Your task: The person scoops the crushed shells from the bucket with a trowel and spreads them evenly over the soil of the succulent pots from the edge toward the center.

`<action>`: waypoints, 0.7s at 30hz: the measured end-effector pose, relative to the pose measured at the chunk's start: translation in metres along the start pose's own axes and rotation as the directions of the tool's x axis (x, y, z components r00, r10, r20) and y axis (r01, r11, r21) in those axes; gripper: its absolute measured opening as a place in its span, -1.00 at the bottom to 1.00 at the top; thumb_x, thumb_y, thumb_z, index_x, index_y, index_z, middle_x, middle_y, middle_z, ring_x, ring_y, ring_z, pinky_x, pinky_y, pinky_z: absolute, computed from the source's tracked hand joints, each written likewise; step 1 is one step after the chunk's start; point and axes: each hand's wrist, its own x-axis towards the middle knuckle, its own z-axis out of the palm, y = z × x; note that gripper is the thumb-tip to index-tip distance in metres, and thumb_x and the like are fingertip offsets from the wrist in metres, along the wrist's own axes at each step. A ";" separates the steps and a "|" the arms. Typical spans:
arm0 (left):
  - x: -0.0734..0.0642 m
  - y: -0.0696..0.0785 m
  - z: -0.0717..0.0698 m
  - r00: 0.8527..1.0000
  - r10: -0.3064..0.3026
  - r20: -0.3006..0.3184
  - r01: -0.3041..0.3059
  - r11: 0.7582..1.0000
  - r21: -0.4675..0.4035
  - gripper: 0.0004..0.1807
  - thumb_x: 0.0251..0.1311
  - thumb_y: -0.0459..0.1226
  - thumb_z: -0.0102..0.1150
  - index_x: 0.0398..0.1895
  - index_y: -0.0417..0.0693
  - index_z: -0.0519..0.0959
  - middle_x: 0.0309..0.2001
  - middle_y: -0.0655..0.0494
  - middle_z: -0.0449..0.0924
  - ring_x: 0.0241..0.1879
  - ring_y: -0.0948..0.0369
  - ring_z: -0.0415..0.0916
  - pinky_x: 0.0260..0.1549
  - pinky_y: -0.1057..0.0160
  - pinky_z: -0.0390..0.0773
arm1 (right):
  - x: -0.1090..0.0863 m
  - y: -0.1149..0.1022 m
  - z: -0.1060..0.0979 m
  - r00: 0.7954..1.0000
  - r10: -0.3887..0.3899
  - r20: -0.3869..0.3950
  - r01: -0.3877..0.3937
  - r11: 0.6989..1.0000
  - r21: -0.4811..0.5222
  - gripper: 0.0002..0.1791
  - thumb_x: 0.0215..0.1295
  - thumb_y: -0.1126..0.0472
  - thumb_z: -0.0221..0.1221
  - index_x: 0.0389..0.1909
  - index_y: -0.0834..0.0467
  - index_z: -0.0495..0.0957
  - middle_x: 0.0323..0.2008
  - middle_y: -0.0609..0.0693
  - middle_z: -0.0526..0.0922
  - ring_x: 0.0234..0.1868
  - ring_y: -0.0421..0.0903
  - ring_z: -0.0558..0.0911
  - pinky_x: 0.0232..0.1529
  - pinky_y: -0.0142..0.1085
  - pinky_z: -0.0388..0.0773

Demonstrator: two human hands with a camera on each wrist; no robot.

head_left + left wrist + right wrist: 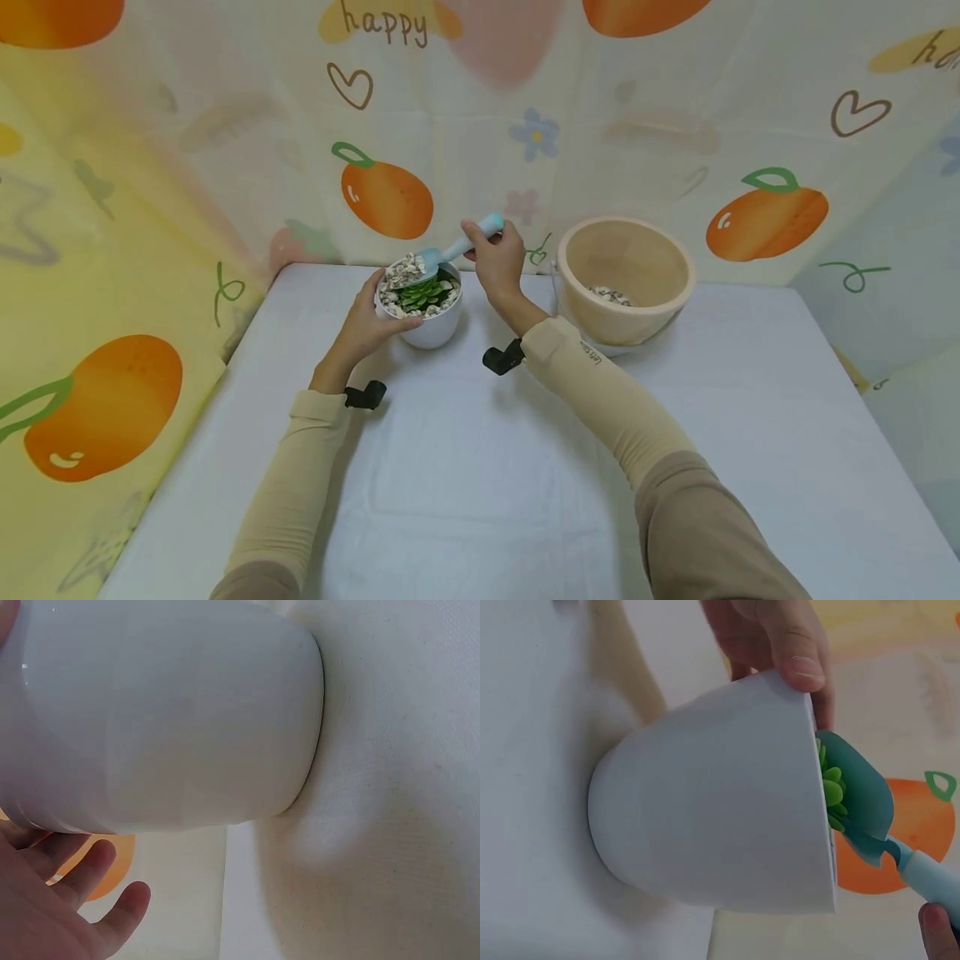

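Observation:
A white flowerpot (435, 332) holds a green succulent (424, 294) ringed by pale stones. My left hand (363, 327) grips the pot at its left side, thumb along the near rim. In the left wrist view, several of its fingertips stand off the pot wall. My right hand (501, 262) holds a small light-blue trowel (459, 247) by the handle. The trowel's scoop (866, 799) is over the pot's opening, loaded with stones (405, 271), and partly covers the plant. In the right wrist view, the pot stands upright on the table.
To the right stands a large beige pot (626, 321) with a thin wire handle and some stones (609, 295) at its bottom. A white cloth covers the table (480, 483). Behind it hangs a printed curtain (480, 125), close to the table's back edge.

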 end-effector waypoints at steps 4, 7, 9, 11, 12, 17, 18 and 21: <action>0.000 0.002 -0.001 1.000 -0.004 0.003 0.004 1.000 0.025 0.24 -0.08 0.04 0.50 0.56 -0.03 -0.11 0.52 -0.11 -0.01 0.50 -0.08 -0.05 0.41 -0.24 0.02 | 0.001 -0.003 -0.001 0.999 0.016 0.042 -0.017 1.000 0.025 -0.74 0.25 0.09 0.30 -0.34 0.18 0.47 -0.45 -0.04 0.57 -0.43 -0.19 0.69 -0.25 -0.32 0.69; 0.002 0.003 -0.005 1.000 0.013 0.021 -0.014 0.999 0.042 0.23 -0.10 0.04 0.51 0.56 0.00 -0.07 0.52 -0.08 0.02 0.49 -0.08 -0.05 0.40 -0.27 0.01 | 0.002 -0.006 -0.002 0.996 0.029 0.082 -0.032 0.999 0.035 -0.77 0.26 0.13 0.30 -0.31 0.20 0.50 -0.43 -0.05 0.58 -0.40 -0.19 0.68 -0.21 -0.32 0.69; 0.003 0.006 -0.010 0.999 0.017 0.051 -0.019 0.999 0.039 0.21 -0.08 0.02 0.51 0.56 0.04 -0.07 0.53 -0.05 0.01 0.50 -0.07 -0.08 0.40 -0.28 -0.02 | 0.003 -0.006 -0.002 0.994 0.033 0.103 -0.036 0.999 0.032 -0.78 0.27 0.16 0.29 -0.27 0.22 0.51 -0.40 -0.03 0.60 -0.39 -0.20 0.67 -0.19 -0.32 0.69; 0.005 0.005 -0.012 0.996 0.006 0.086 -0.007 1.000 0.002 0.22 -0.07 0.00 0.50 0.57 0.13 -0.12 0.55 0.00 -0.07 0.53 -0.05 -0.14 0.41 -0.28 -0.04 | 0.003 -0.006 -0.002 0.993 0.035 0.115 -0.038 0.999 0.022 -0.78 0.27 0.18 0.28 -0.23 0.24 0.50 -0.36 0.01 0.61 -0.38 -0.17 0.68 -0.15 -0.28 0.69; 0.006 0.004 -0.012 0.995 0.000 0.098 0.001 1.000 -0.014 0.22 -0.06 0.00 0.49 0.57 0.16 -0.14 0.56 0.02 -0.10 0.54 -0.04 -0.16 0.42 -0.27 -0.04 | 0.003 -0.006 -0.003 0.992 0.034 0.122 -0.037 0.999 0.019 -0.77 0.28 0.19 0.28 -0.20 0.25 0.50 -0.34 0.04 0.62 -0.35 -0.14 0.69 -0.14 -0.28 0.69; 0.006 -0.004 -0.009 0.995 -0.022 0.096 0.028 0.998 -0.054 0.23 -0.02 -0.03 0.47 0.58 0.15 -0.21 0.58 0.04 -0.21 0.55 -0.01 -0.19 0.43 -0.23 0.00 | -0.002 -0.004 -0.004 0.988 -0.001 0.151 0.000 1.000 0.005 -0.73 0.30 0.20 0.25 -0.14 0.29 0.46 -0.23 0.16 0.64 -0.13 0.04 0.71 -0.09 -0.29 0.67; 0.005 -0.004 -0.008 0.996 -0.018 0.088 0.024 0.998 -0.060 0.22 -0.02 -0.03 0.47 0.57 0.14 -0.19 0.58 0.03 -0.18 0.55 -0.02 -0.18 0.42 -0.23 0.00 | -0.004 -0.003 -0.004 0.988 -0.018 0.154 0.018 1.000 0.003 -0.73 0.31 0.20 0.25 -0.14 0.30 0.46 -0.22 0.17 0.64 -0.11 0.06 0.71 -0.11 -0.31 0.67; 0.003 -0.003 -0.004 0.998 -0.002 0.058 0.006 0.997 -0.071 0.22 -0.06 -0.02 0.50 0.57 0.08 -0.14 0.56 0.01 -0.11 0.53 -0.02 -0.12 0.42 -0.24 0.01 | -0.008 -0.002 -0.003 0.985 -0.081 0.151 0.084 0.996 -0.014 -0.72 0.31 0.20 0.25 -0.15 0.31 0.46 -0.24 0.20 0.62 -0.12 0.11 0.69 -0.08 -0.23 0.68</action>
